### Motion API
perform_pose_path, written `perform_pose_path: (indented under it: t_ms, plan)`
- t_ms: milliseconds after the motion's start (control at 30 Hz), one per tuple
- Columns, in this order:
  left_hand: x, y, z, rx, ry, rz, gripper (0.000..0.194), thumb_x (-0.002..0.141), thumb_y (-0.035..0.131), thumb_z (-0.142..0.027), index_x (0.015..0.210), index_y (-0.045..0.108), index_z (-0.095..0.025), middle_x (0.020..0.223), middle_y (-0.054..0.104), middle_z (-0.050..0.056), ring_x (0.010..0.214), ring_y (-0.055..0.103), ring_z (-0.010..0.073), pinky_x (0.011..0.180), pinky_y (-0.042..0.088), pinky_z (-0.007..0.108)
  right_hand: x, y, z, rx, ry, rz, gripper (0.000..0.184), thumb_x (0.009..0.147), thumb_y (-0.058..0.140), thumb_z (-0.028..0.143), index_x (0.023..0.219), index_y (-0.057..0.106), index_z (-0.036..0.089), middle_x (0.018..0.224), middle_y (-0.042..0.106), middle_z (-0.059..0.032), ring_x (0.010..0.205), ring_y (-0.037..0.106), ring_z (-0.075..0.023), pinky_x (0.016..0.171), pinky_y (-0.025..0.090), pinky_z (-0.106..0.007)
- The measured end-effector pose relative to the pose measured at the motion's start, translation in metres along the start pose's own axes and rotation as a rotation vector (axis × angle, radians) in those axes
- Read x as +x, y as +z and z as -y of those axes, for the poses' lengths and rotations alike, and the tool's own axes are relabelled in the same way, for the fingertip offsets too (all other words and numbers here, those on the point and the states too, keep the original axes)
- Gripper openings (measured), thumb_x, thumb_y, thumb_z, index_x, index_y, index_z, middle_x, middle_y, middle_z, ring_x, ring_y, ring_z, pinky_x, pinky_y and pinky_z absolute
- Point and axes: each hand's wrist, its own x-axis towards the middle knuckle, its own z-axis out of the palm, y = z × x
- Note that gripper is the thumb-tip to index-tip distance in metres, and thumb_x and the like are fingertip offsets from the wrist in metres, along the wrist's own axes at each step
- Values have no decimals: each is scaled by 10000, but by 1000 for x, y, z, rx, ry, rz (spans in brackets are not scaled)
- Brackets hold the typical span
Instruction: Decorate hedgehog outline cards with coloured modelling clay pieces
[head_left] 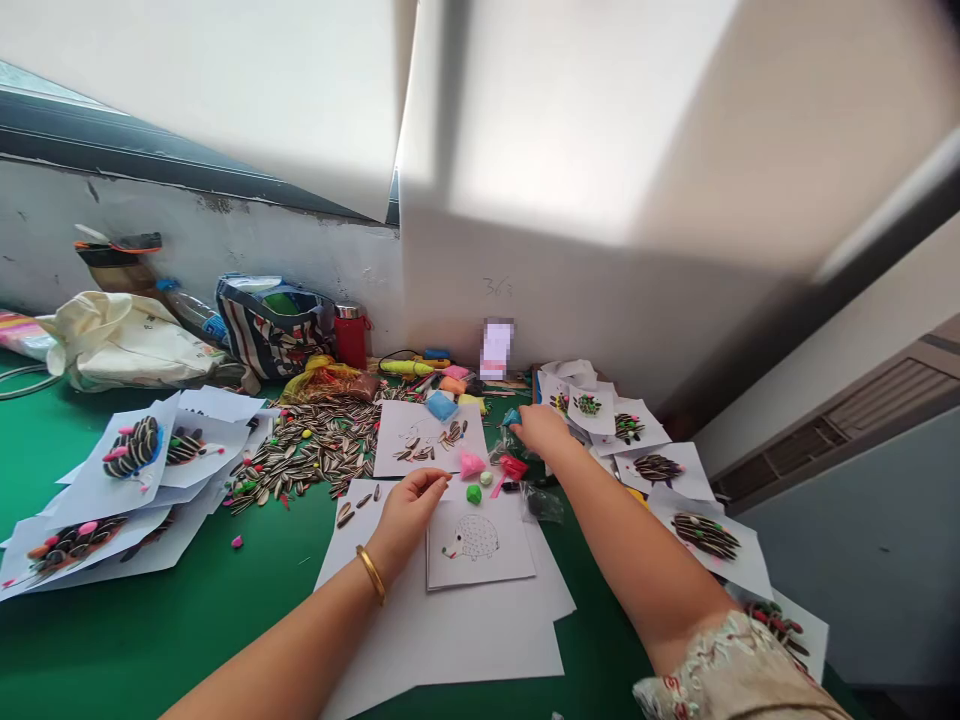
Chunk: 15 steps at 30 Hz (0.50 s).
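My left hand (409, 515), with a gold bangle at its wrist, hovers at the left edge of a card with a hedgehog drawing (476, 542). Its thumb and fingers are pinched together; whatever they hold is too small to make out. Farther off, my right hand (541, 432) reaches forward, its fingertips closed on a lump of blue modelling clay (511, 416). Between the hands lie pink clay (471, 464), red clay (513, 467) and a green clay ball (474, 494). Behind the card, another sheet (390, 428) bears sunflower seeds (420, 452).
A heap of striped sunflower seeds (322, 445) spreads left of centre. Seed-and-clay pictures lie in a left pile (135, 450) and a right row (705, 535). Bags (277, 330), a red flask (350, 337) and a propped phone (496, 348) stand along the wall.
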Motion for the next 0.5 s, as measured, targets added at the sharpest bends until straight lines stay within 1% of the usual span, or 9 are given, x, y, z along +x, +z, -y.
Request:
perform_pose_path:
  t_ms: [100,167,267,333,367,433,467,500]
  plan:
    - [-1,0,-1,-6,10,-6,329,761,678,-450,942,700,-177,948,700,73,908,614,224,827,460,329,9,6,4,6,27,-4,273,864,635,330,1028,698,121,1092,677,-200,1085,594,-334,840,453,-373]
    - [-2,0,-3,-10,27,-19,324,765,674,-448,942,699,-177,960,697,76,922,611,227,842,457,334,7,4,5,24,25,-47,263,859,633,278,1060,684,117,1116,663,-201,1097,582,-331,860,450,-382]
    - [-4,0,-7,-16,69,-34,324,774,668,-452,944,695,-178,977,692,78,948,606,229,857,454,337,-11,-5,10,73,-24,-169,366,885,585,247,1236,588,143,1244,599,-170,1179,519,-308,948,420,-400]
    - [-6,1,-10,-20,94,-34,334,780,668,-460,961,689,-180,979,688,76,942,605,224,850,458,334,-33,-8,18,116,-92,-233,414,888,583,255,1296,534,204,1305,564,-108,1211,487,-256,1002,400,-365]
    - [-7,1,-12,-26,100,-27,346,783,667,-464,980,684,-181,974,686,73,924,606,218,837,463,331,-47,-9,23,153,-160,-261,390,874,599,246,1261,551,237,1301,565,-72,1208,484,-227,1013,399,-335]
    - [-9,3,-16,-49,97,2,368,780,674,-470,1012,669,-184,946,684,63,866,607,200,798,475,324,-79,-5,35,357,-434,-353,361,816,636,160,1169,601,227,1237,587,-68,1176,499,-223,1015,413,-335]
    - [-10,4,-17,-64,94,24,371,770,688,-468,1007,664,-184,923,682,55,832,605,191,775,481,320,-94,-3,41,430,-526,-376,366,799,629,113,1144,613,234,1206,594,-66,1150,514,-224,1004,427,-347]
    - [-11,5,-19,-79,92,49,366,753,706,-461,987,662,-183,895,680,47,799,601,183,753,485,315,-109,1,46,477,-584,-380,388,793,618,85,1148,613,242,1180,597,-67,1123,526,-227,987,443,-360]
